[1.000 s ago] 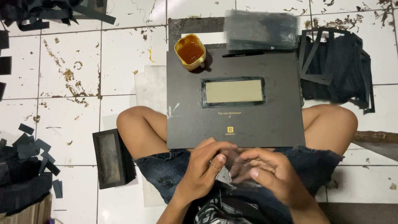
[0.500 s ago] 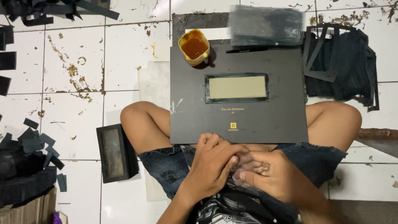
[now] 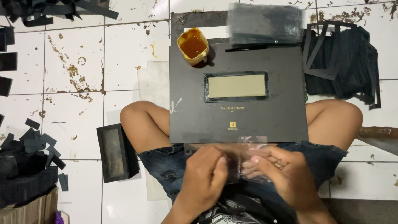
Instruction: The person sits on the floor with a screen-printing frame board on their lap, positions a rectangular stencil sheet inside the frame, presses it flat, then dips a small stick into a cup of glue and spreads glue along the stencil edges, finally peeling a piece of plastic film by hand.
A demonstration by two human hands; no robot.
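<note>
a clear plastic sheet (image 3: 232, 159) lies over the lap, pinched at its middle by the left hand (image 3: 206, 178) and the right hand (image 3: 286, 176), fingers closed on it. just beyond, touching its far edge, a black board (image 3: 238, 114) rests across the knees, bearing a cup of brown glue (image 3: 193, 45). a black windowed box (image 3: 116, 152) sits by the left thigh.

Black scrap pile (image 3: 25, 182) cut off left
</note>
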